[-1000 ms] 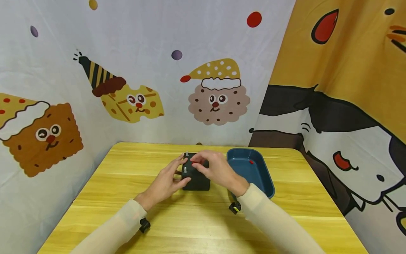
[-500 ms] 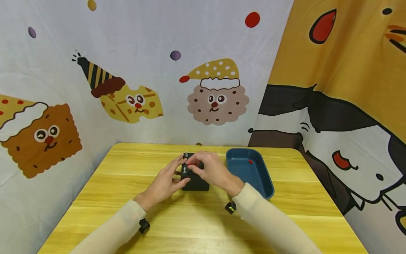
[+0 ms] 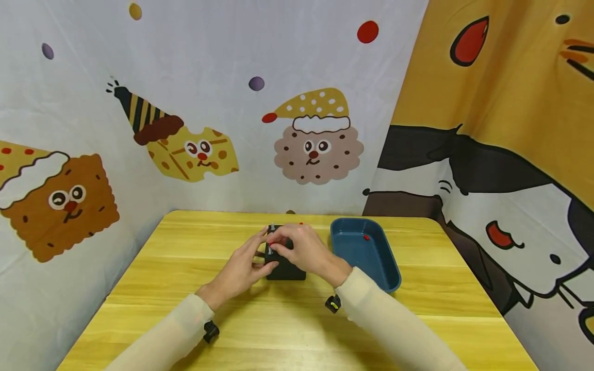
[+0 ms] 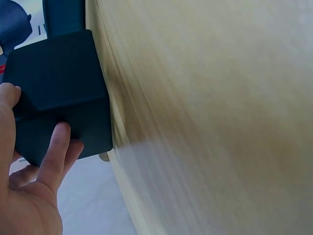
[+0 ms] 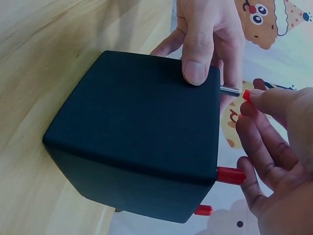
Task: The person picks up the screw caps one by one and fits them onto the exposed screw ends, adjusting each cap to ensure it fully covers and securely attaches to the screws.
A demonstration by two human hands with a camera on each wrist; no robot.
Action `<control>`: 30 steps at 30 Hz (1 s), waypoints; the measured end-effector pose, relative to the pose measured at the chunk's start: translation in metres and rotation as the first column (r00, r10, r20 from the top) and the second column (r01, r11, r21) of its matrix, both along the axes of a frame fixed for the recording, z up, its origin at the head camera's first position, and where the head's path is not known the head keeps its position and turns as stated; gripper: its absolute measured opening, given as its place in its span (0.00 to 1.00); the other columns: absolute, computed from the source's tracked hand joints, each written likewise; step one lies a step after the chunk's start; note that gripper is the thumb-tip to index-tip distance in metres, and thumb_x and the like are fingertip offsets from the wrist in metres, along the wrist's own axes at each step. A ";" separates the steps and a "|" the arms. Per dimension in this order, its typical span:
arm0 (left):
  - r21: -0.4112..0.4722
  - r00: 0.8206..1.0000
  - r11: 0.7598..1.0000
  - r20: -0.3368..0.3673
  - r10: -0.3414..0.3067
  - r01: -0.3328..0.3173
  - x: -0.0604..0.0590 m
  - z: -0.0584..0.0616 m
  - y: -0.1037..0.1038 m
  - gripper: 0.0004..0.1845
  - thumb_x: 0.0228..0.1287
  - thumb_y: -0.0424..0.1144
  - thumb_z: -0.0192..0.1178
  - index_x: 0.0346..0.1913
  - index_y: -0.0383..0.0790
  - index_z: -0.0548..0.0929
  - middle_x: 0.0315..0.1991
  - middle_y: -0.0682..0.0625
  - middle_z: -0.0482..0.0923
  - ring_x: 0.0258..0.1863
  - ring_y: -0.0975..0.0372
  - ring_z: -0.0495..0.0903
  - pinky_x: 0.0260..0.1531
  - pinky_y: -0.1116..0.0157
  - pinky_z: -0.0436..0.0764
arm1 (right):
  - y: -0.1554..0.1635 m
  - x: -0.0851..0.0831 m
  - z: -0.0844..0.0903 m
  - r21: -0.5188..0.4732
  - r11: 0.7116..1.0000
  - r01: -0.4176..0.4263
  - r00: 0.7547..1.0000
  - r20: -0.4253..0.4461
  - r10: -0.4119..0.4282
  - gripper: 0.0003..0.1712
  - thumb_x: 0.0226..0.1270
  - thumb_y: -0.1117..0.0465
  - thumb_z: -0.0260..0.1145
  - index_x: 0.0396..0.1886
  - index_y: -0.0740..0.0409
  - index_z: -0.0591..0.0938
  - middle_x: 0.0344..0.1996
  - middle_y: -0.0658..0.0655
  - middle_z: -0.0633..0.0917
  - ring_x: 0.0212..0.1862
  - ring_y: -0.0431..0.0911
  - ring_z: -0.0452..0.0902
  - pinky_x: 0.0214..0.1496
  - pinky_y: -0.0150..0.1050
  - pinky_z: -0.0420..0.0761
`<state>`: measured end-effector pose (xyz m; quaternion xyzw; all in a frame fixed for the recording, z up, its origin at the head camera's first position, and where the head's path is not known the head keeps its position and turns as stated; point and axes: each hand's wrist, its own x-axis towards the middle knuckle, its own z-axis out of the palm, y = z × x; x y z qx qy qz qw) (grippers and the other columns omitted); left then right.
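Observation:
A black box (image 3: 286,270) stands on the table with posts on its top. My left hand (image 3: 238,265) grips its left side, thumb on one face and fingers on another, as the left wrist view shows on the box (image 4: 58,73). Between thumb and fingertip, my right hand (image 3: 307,251) pinches a small red cap (image 5: 247,95). In the right wrist view this cap is just off the end of a bare metal post (image 5: 230,91), with a slight gap. Two other posts on the box carry a red cap (image 5: 231,175) and a second red cap (image 5: 203,210).
To the right of the box is a blue tray (image 3: 394,268) with a small red piece (image 3: 366,237) inside. A wooden table (image 3: 278,330) bears everything, and a printed cloth (image 3: 209,62) hangs behind it.
My right hand has shifted left and slightly nearer with the red cap, over to the near-left post. A red cap at the box's far right corner has come into sight. My left hand stays put.

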<state>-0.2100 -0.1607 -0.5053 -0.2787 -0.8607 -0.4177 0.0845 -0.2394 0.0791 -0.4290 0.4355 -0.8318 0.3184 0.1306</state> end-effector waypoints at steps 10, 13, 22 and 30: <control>-0.008 1.000 1.000 0.001 0.000 0.000 -0.001 0.000 -0.002 0.52 0.83 0.41 0.76 0.96 0.37 0.56 0.89 0.33 0.68 0.65 0.45 0.94 0.49 0.74 0.94 | -0.003 -0.001 -0.003 0.022 1.000 0.008 1.000 -0.010 -0.008 0.10 0.81 0.63 0.81 0.57 0.54 0.96 0.50 0.52 0.98 0.43 0.41 0.95 0.46 0.27 0.93; -0.012 1.000 1.000 -0.004 0.000 0.000 -0.002 0.000 -0.002 0.52 0.83 0.41 0.76 0.96 0.36 0.56 0.89 0.32 0.67 0.63 0.45 0.94 0.49 0.74 0.94 | -0.004 -0.002 -0.002 0.022 1.000 0.005 1.000 -0.011 -0.005 0.10 0.81 0.63 0.81 0.57 0.55 0.96 0.50 0.53 0.98 0.43 0.42 0.95 0.46 0.28 0.93; -0.020 1.000 1.000 0.009 0.013 -0.013 -0.003 0.002 -0.002 0.52 0.82 0.41 0.77 0.96 0.37 0.56 0.89 0.32 0.67 0.61 0.46 0.95 0.49 0.74 0.94 | -0.005 -0.002 0.001 0.025 1.000 0.008 1.000 -0.020 -0.008 0.09 0.81 0.64 0.80 0.56 0.56 0.97 0.48 0.53 0.98 0.43 0.42 0.95 0.45 0.28 0.93; -0.014 1.000 1.000 0.020 0.008 -0.008 -0.002 0.003 -0.002 0.52 0.83 0.41 0.76 0.96 0.36 0.56 0.89 0.31 0.66 0.61 0.46 0.95 0.49 0.73 0.94 | -0.005 -0.001 0.001 0.029 1.000 0.011 1.000 -0.021 -0.011 0.10 0.82 0.64 0.80 0.57 0.54 0.97 0.48 0.53 0.98 0.42 0.42 0.95 0.44 0.27 0.92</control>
